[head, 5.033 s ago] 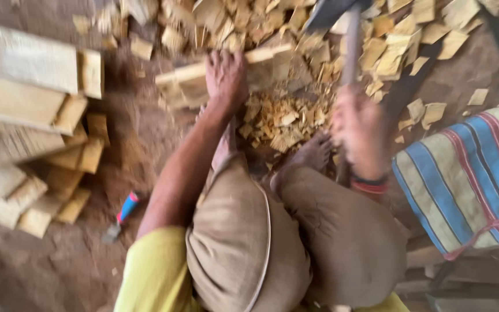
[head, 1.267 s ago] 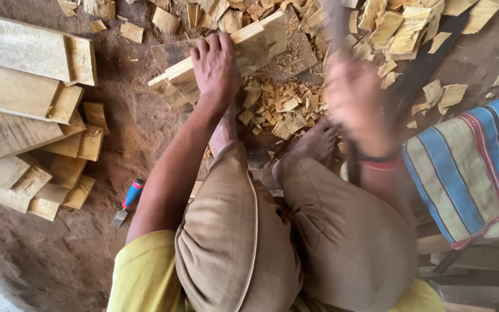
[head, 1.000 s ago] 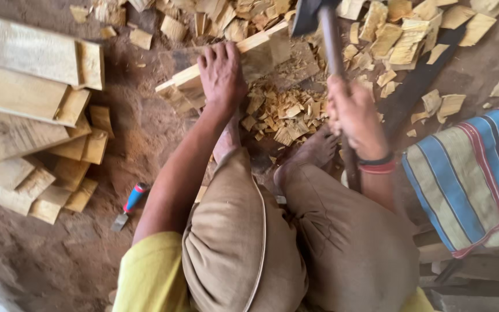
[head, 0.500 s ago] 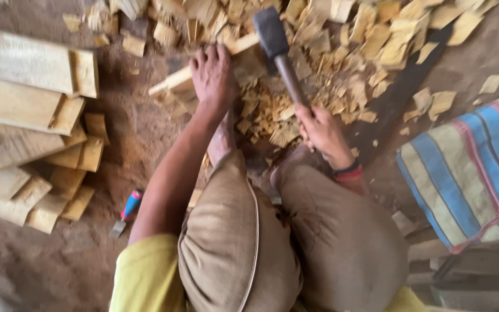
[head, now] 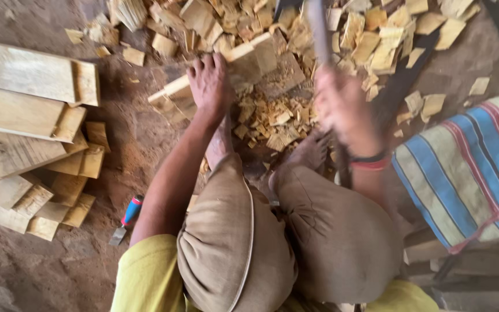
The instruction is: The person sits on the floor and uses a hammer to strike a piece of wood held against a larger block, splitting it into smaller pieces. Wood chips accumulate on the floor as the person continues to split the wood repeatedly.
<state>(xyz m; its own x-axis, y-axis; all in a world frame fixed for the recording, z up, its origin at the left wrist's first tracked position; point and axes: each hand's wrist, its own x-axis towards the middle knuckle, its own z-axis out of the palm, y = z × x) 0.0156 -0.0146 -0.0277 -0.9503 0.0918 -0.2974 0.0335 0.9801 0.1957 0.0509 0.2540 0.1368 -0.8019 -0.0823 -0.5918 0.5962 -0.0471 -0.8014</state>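
Observation:
I squat on a dirt floor, knees in brown trousers below the camera. My left hand [head: 210,85] presses down on a long pale wooden plank [head: 244,60] lying slantwise on the ground. My right hand [head: 345,110], blurred by motion, grips the handle of a hatchet [head: 319,29] raised upright; its dark head is mostly cut off at the top edge. Small wood chips [head: 270,118] are heaped between my hands, just beyond my bare feet [head: 310,153].
Stacked pale planks and offcuts [head: 24,133] lie at the left. A chisel with a red and blue handle [head: 127,216] lies on the dirt by my left elbow. Cut wood blocks [head: 376,40] are scattered at the top. A striped cloth [head: 469,167] covers something at the right.
Half a second ago the hatchet's head was down by the plank near my left hand; now my right hand has swung it back up. My left hand stayed on the plank.

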